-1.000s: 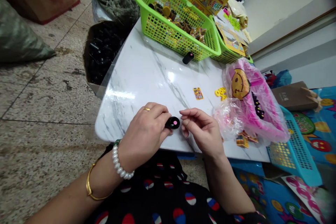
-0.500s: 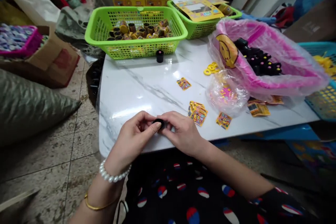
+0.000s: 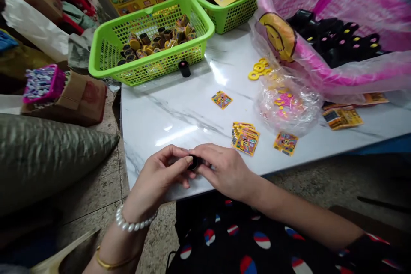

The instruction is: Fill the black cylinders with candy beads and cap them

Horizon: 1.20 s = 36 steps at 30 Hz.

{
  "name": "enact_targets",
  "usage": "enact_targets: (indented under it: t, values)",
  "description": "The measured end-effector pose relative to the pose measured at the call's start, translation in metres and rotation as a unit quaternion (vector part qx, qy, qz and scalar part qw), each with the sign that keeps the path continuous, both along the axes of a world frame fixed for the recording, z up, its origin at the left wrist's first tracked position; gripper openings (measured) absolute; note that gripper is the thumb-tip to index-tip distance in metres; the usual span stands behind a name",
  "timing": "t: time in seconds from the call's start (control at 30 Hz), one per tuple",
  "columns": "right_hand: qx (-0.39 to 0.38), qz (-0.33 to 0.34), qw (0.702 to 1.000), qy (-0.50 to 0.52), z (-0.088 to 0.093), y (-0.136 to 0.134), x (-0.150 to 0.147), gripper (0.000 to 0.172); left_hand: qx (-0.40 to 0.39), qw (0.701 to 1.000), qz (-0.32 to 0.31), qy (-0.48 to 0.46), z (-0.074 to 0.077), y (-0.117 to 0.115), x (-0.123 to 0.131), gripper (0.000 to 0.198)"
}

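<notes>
My left hand [image 3: 165, 169] and my right hand [image 3: 224, 169] meet above the front edge of the marble-patterned table [image 3: 180, 111]. Between their fingers is a small round black plastic piece [image 3: 193, 162], partly covered; my left thumb presses on its rim. Both hands are closed on it. Just right of my right hand lies a fanned stack of yellow printed stickers [image 3: 245, 139], with a single sticker [image 3: 221, 99] farther back and another sticker [image 3: 285, 143] to the right. A black cylinder with a pink dot [image 3: 184, 69] stands by the green basket.
A green basket [image 3: 150, 66] of yellow-and-black cylinders stands at the back left, a second green basket [image 3: 221, 19] behind it. At right are a plastic-lined pink basket [image 3: 340, 79] of black pieces, a clear bag [image 3: 287, 109] of pink and yellow bits, and yellow rings [image 3: 259, 68].
The view has shifted and tilted, so the table and baskets appear displaced. Both hands stay together on the black piece, which is turned slightly, its opening less visible.
</notes>
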State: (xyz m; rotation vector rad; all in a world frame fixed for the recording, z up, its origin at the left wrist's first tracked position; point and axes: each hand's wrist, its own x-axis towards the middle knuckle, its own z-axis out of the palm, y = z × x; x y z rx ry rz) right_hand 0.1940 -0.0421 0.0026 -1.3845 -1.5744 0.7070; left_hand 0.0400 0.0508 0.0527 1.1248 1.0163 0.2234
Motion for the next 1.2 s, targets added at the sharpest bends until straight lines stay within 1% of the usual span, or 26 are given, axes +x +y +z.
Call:
enact_targets:
  t: [0.1, 0.27, 0.37, 0.47, 0.53, 0.6, 0.7, 0.77, 0.9, 1.03, 1.1, 1.2]
  values:
    - [-0.006, 0.000, 1.000, 0.000, 0.001, 0.000, 0.000, 0.033, 0.025, 1.000, 0.012, 0.007, -0.003, -0.004, 0.003, 0.021]
    - [-0.008, -0.009, 1.000, -0.002, -0.001, 0.002, -0.001, 0.033, 0.021, 0.999, 0.044, -0.020, -0.006, -0.008, 0.002, 0.022]
    - [-0.010, -0.018, 1.000, -0.007, -0.001, 0.002, -0.001, 0.029, 0.019, 0.999, 0.035, -0.030, -0.007, -0.010, -0.003, 0.023]
    - [-0.007, -0.027, 0.999, -0.017, 0.001, 0.000, -0.003, 0.026, 0.018, 0.997, 0.021, -0.065, -0.006, -0.012, -0.007, 0.033]
    - [-0.001, -0.028, 0.999, -0.021, 0.002, -0.001, -0.005, 0.029, 0.034, 0.997, 0.026, -0.067, -0.005, -0.013, -0.007, 0.035]
    - [0.006, -0.026, 0.999, -0.028, 0.002, -0.001, -0.007, 0.034, 0.048, 0.997, 0.037, -0.049, -0.004, -0.013, -0.005, 0.032]
    - [0.019, -0.026, 0.998, -0.045, 0.001, 0.002, -0.007, 0.038, 0.032, 0.999, 0.026, -0.030, -0.002, -0.009, 0.000, 0.032]
    - [0.031, -0.026, 0.998, -0.055, 0.000, 0.003, -0.006, 0.036, 0.026, 0.999, 0.023, -0.035, -0.001, -0.008, 0.001, 0.034]
    - [0.056, -0.031, 0.994, -0.088, -0.002, 0.002, -0.005, 0.030, 0.061, 0.995, 0.059, -0.054, 0.001, -0.014, 0.003, 0.036]
    - [0.101, -0.034, 0.981, -0.160, -0.007, 0.002, -0.005, 0.027, 0.083, 0.995, 0.035, -0.031, 0.002, -0.019, 0.006, 0.037]
    - [0.112, -0.041, 0.974, -0.193, -0.010, 0.004, -0.005, 0.028, 0.104, 0.994, 0.020, -0.010, -0.002, -0.019, 0.007, 0.037]
    - [0.077, -0.074, 0.967, -0.231, -0.012, 0.007, -0.005, 0.035, 0.168, 0.985, 0.022, 0.018, -0.012, -0.020, 0.007, 0.042]
